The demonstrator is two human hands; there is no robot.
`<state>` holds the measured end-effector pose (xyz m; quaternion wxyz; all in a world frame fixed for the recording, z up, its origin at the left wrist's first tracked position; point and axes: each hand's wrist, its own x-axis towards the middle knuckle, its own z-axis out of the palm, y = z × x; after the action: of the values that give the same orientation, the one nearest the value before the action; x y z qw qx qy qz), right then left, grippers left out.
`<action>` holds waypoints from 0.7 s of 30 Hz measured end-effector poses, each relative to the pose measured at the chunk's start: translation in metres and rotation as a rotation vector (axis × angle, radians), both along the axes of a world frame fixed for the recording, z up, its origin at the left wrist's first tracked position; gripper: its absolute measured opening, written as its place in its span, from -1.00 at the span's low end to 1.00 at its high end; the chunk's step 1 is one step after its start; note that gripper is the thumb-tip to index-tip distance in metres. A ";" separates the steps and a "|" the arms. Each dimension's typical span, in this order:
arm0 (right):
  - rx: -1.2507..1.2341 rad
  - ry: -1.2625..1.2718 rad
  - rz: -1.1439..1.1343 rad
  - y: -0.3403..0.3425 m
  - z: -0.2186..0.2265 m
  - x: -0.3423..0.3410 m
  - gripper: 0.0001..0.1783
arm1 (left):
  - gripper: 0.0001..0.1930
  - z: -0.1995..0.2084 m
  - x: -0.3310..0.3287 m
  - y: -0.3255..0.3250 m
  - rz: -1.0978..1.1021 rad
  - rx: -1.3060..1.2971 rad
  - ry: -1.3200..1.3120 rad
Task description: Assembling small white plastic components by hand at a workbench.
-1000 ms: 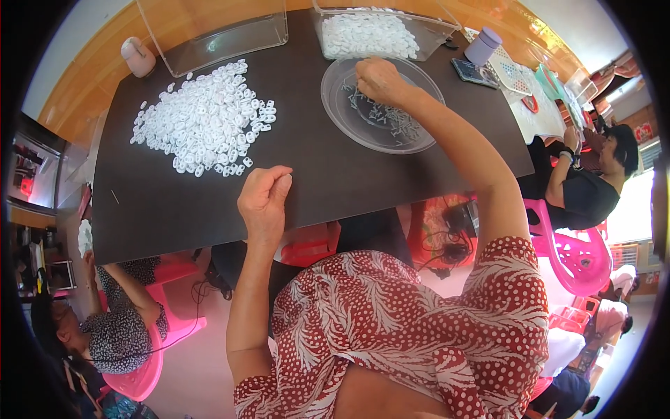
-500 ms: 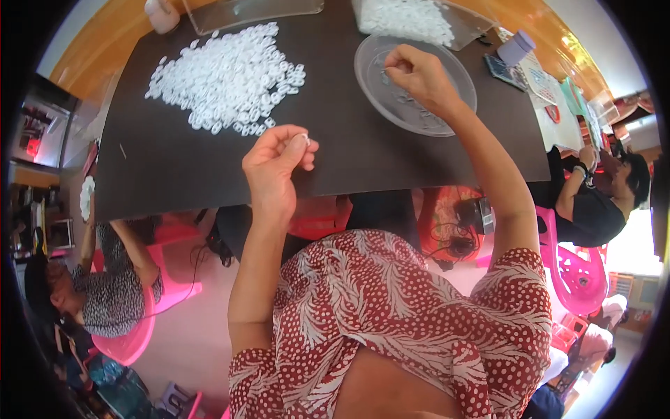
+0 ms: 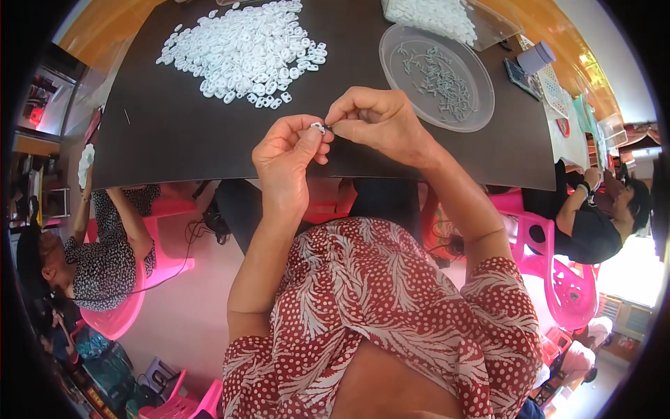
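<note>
Your two hands met above the near edge of a dark table [image 3: 195, 150], fingertips nearly together. Your left hand [image 3: 287, 146] pinched a small white piece [image 3: 318, 128] between thumb and bent fingers, holding it just above the tabletop, its pierced face partly showing. Your right hand [image 3: 385, 127] came in at 3 o'clock to it, thumb and forefinger pressed together on a dark bit [image 3: 329, 127] — too small to make out clearly — right beside the white piece; whether the two touched, you could not tell from this view.

From your fingertips, a loose pile of white pieces [image 3: 244, 56] spread across the tabletop between 10 and 11 o'clock. A clear round dish [image 3: 478, 87] lay at 2 o'clock, slim grey-green pins [image 3: 443, 80] scattered inside it. Just beyond the dish, a clear box held more white pieces [image 3: 429, 19].

Between 2 and 3 o'clock, a phone [image 3: 522, 78] lay near a lavender cup [image 3: 536, 57]. At 8 o'clock a person in a patterned top [image 3: 105, 269] sat on a pink chair [image 3: 118, 311]; another person in black [image 3: 593, 227] sat between 3 and 4.
</note>
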<state>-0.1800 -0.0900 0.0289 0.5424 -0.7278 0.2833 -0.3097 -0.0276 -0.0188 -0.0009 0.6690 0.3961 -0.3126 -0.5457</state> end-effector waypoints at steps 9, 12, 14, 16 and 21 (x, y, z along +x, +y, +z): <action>0.102 0.055 -0.072 0.010 0.001 0.010 -0.85 | -0.92 -0.002 0.002 0.011 0.017 -0.021 -0.037; 0.101 0.078 -0.059 0.012 0.002 0.012 -0.86 | -0.93 -0.004 0.003 0.013 0.015 -0.026 -0.033; 0.121 0.063 -0.053 0.011 -0.002 0.013 -0.85 | -0.93 -0.004 0.004 0.014 0.022 -0.021 -0.059; 0.083 0.025 -0.074 0.013 -0.004 0.014 -0.86 | -0.93 -0.003 0.004 0.016 0.023 -0.026 -0.087; 0.073 -0.039 -0.099 0.015 -0.010 0.019 -0.88 | -0.92 -0.007 0.001 0.018 0.098 -0.073 -0.179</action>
<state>-0.1606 -0.0749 0.0187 0.5579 -0.6866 0.3194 -0.3395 -0.0264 -0.0012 -0.0083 0.6783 0.4335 -0.3712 -0.4629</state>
